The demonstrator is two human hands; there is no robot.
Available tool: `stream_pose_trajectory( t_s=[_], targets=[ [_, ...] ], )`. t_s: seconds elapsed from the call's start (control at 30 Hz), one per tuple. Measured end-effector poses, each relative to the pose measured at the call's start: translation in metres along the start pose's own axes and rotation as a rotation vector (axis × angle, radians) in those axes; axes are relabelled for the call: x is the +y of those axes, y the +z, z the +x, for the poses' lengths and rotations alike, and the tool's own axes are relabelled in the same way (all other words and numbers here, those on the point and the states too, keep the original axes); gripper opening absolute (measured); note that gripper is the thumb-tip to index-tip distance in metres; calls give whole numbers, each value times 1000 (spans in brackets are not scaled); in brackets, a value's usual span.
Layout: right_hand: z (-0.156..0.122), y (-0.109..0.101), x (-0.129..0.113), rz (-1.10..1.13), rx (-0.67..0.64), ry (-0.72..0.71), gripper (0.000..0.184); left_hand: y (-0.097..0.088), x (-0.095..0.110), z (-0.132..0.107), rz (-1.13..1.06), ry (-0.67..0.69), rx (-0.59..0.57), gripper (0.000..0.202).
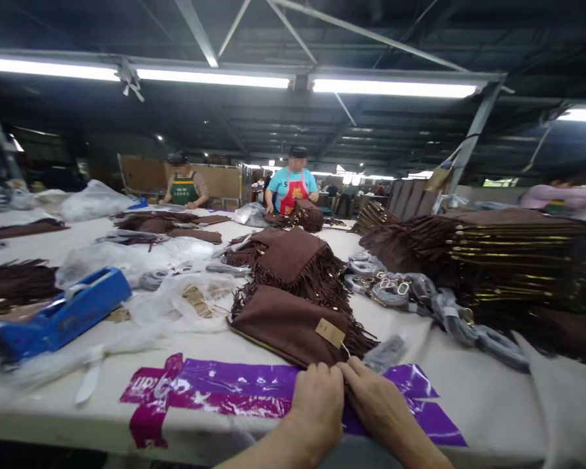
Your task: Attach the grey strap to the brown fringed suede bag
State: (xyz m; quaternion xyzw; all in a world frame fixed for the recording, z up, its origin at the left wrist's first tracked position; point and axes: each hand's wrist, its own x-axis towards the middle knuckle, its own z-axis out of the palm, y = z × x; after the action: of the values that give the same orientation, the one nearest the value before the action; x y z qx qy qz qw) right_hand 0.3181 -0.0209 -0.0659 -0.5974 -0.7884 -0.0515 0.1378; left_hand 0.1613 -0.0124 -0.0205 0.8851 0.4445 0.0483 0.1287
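Note:
My left hand [316, 405] and my right hand [378, 407] lie side by side at the table's near edge, fingers curled down onto the near edge of a brown fringed suede bag [288, 322]. Both rest over a purple printed plastic bag [224, 387] spread flat under the suede bag. A tan paper tag [330, 332] hangs from the suede bag just beyond my fingertips. Whether my fingers pinch the bag's edge or the plastic is unclear.
More brown fringed bags [293, 257] pile behind, with a tall stack [512, 254] at right. Grey bundled straps [395, 286] lie between. A blue tape dispenser [63, 316] and clear plastic wraps [176, 299] sit left. Two aproned people [293, 185] work at the far end.

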Motion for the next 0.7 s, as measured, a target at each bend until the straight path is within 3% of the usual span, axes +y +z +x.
stream_pose_trajectory(
  t_s=[0.1, 0.17, 0.23, 0.33, 0.43, 0.5, 0.6, 0.7],
  targets=[
    [0, -8, 8, 14, 0, -55, 27, 5, -6, 3, -9, 31, -2, 44],
    [7, -24, 9, -10, 3, -70, 26, -3, -20, 4, -28, 122, 27, 30],
    [24, -41, 4, -81, 56, -62, 24, -15, -44, 11, -37, 163, 144, 32],
    [57, -51, -10, -97, 161, -80, 31, -27, -93, 34, 35, 75, 305, 50],
    [72, -43, -18, -3, 90, -153, 37, -24, -137, 59, 81, 50, 131, 55],
    [63, -36, -15, 57, 19, -187, 40, -19, -153, 69, 68, 61, 70, 57],
    [28, -29, 0, 107, 1, -212, 45, -18, -153, 70, 35, 71, 83, 57],
    [-5, -18, 20, 46, 25, -294, 45, -25, -129, 57, 10, 71, 124, 48]
  ],
)
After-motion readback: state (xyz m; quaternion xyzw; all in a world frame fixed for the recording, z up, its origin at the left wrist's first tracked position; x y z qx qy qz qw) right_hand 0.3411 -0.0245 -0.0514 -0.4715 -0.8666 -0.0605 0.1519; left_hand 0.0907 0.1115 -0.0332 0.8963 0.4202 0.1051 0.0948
